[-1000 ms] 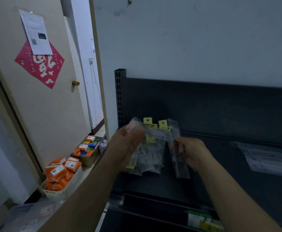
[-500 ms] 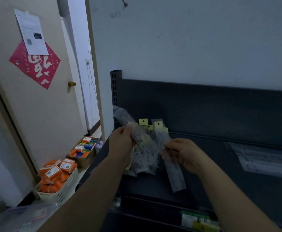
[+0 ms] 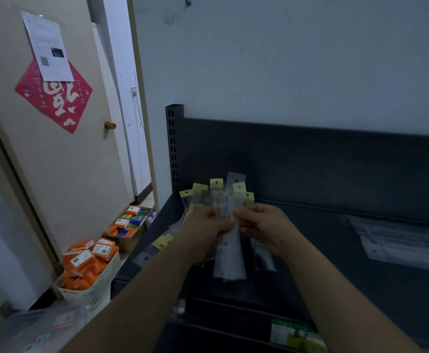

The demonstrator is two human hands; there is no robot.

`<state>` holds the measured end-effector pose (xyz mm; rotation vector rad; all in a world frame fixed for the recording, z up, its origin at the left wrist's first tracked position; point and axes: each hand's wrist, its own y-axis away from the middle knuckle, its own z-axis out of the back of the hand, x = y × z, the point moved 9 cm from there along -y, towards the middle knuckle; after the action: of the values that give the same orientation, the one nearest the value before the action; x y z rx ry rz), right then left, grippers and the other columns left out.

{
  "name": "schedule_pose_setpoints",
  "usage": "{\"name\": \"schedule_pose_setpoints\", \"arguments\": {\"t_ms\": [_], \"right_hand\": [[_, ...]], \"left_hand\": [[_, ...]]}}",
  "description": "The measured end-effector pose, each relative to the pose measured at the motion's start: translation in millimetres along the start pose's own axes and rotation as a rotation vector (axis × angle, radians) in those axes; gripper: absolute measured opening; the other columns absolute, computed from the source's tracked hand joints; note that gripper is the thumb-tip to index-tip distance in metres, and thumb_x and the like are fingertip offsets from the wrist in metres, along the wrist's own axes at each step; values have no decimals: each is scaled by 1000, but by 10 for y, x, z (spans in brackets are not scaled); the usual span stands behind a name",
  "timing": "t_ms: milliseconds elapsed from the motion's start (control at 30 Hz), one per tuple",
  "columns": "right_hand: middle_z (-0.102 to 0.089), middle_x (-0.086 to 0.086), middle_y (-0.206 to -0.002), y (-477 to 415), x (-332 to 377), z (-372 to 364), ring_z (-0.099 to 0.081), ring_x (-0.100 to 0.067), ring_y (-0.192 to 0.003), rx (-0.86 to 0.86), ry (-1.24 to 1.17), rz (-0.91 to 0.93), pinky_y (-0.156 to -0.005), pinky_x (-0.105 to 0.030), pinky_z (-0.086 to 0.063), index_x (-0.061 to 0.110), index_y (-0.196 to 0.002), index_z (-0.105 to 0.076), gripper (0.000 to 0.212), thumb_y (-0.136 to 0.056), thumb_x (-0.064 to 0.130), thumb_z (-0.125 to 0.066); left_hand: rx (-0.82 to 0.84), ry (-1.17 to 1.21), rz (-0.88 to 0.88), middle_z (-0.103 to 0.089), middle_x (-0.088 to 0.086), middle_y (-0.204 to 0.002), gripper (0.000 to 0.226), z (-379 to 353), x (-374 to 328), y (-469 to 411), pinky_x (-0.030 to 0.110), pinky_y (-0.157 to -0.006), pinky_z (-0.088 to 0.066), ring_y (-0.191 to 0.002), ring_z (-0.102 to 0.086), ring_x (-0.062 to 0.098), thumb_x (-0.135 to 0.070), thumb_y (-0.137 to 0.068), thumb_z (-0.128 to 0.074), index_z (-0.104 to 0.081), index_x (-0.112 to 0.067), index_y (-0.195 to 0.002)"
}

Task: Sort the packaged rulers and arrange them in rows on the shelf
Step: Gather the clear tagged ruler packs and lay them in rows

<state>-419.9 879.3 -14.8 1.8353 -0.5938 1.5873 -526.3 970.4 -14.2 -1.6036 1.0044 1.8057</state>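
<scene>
Since the crosswise pack has swung upright into the fan, my left grip and right grip both clamp the rulers, tags toward twelve o'clock, over the shelf's nine o'clock end, nearly squared for laying.

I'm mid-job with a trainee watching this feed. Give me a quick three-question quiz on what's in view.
1. True or false: the left hand and right hand both hold the rulers.
2. Where are the orange boxes? A) in a drawer B) in the white basket C) in the right hand
3. Fill in: the rulers' hang tabs are ____.
Key: 1 true; 2 B; 3 yellow.
</scene>
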Motion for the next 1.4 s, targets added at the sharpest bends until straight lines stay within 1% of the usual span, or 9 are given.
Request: {"name": "schedule_pose_setpoints", "arguments": {"t_ms": [100,267,433,567,633,800,1000,1200,1400], "right_hand": [[-64,-15,-87,-69,-64,135,-64,-19,-77,-78,5,-8,-68,-26,-58,-5,-97,-64,17,-89,10,-64],[-63,-33,-101,-166,-234,220,-64,-41,-92,-133,57,-114,-97,-42,-49,-20,-113,-54,27,-91,-3,-55],[-64,-22,-81,-275,-189,67,-64,-25,-68,-120,155,-184,-57,-30,-56,-13,-99,-58,16,-85,-5,-63],[-65,-13,-71,-405,-213,106,-59,-15,-54,-183,296,-177,-45,-23,-47,-5,-90,-64,20,-79,8,-74],[-63,-8,-63,-436,-199,109,-52,-12,-45,-201,342,-171,-41,-21,-40,0,-83,-65,20,-75,14,-78],[-60,-7,-58,-510,-175,24,-49,-14,-46,-175,401,-166,-42,-23,-39,1,-76,-67,16,-79,15,-74],[-62,-9,-59,-576,-179,131,-54,-13,-42,-169,492,-183,-39,-21,-41,0,-76,-64,20,-85,18,-70],[-61,-1,-57,-593,-211,9,-47,-6,-38,-75,476,-218,-39,-17,-36,2,-91,-69,26,-77,23,-78],[-52,7,-47,-626,-261,19,-39,-3,-36,1,440,-290,-36,-15,-32,13,-73,-62,16,-80,21,-75]], "left_hand": [[-108,-60,-37,-71,15,-97,10,247,-43,-32,45,-83,-57,-90,-69,29,-5,-86,-66,-65,-6,-95],[-384,-234,-81,-66,12,-89,13,863,-98,-154,29,-56,-47,-75,-63,23,-10,-87,-60,-64,-4,-98],[-351,-345,56,-61,11,-73,14,926,47,-252,24,-52,-41,-68,-57,23,-12,-83,-61,-66,2,-85],[-322,-304,78,-67,20,-85,10,957,130,-385,42,-73,-54,-83,-63,32,-14,-77,-66,-67,-4,-78],[-319,-282,87,-67,21,-87,19,980,181,-444,40,-71,-52,-85,-62,35,-20,-67,-66,-67,-4,-77],[-288,-246,73,-58,15,-64,13,948,197,-428,30,-57,-41,-58,-52,24,-14,-72,-66,-63,-2,-70],[-275,-246,63,-65,17,-70,39,982,265,-511,40,-71,-46,-70,-58,29,-33,-51,-67,-68,-4,-76],[-258,-265,54,-64,18,-79,18,917,167,-403,33,-68,-47,-70,-58,26,-13,-84,-64,-65,3,-90],[-234,-279,52,-67,20,-89,19,893,157,-360,32,-69,-48,-73,-59,24,-13,-88,-60,-64,4,-97]]}}
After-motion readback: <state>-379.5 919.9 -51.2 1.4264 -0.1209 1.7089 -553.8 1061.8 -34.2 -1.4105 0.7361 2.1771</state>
